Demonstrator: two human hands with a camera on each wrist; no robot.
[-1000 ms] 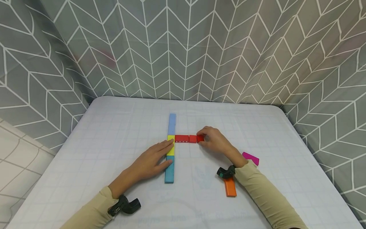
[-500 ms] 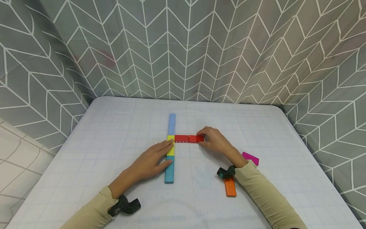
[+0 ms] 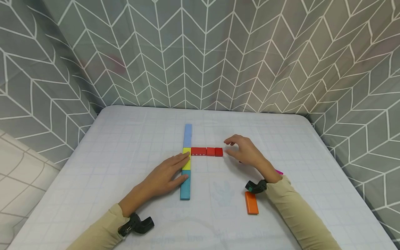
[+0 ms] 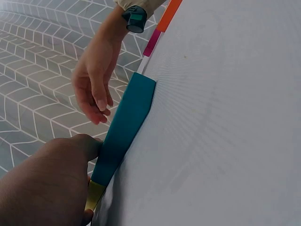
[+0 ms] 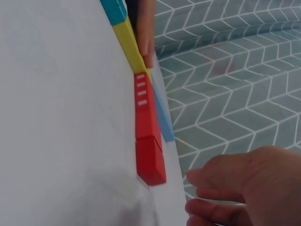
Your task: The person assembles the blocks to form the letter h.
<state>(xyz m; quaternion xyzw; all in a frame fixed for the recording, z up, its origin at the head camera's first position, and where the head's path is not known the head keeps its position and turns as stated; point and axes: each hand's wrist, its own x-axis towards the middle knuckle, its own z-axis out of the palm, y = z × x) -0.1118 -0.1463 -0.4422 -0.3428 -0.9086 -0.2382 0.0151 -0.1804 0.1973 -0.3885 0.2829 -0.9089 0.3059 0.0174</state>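
Note:
A column of flat blocks lies on the table: light blue (image 3: pixel 187 135) at the far end, yellow (image 3: pixel 186 150) in the middle, teal (image 3: pixel 185 191) nearest. From the yellow block a red row runs rightward: a longer red block with white marks (image 3: pixel 198 151), a small red block (image 3: pixel 210 151) and a red end block (image 3: pixel 219 152). My left hand (image 3: pixel 164 173) rests its straight fingers on the yellow block, with its thumb at the teal one. Just right of the red end block, my right hand (image 3: pixel 245 151) hovers apart from it, fingers loosely bent and holding nothing.
An orange block (image 3: pixel 251 203) lies by the right wrist camera. Under the right forearm a magenta block (image 3: pixel 279 172) is mostly hidden. A small dark red edge (image 3: pixel 240 162) peeks out below the right hand. Patterned curtains border the white table (image 3: pixel 125 139).
My right hand has let go of the red end block and moved a little to the right. The left hand and the block rows stay put.

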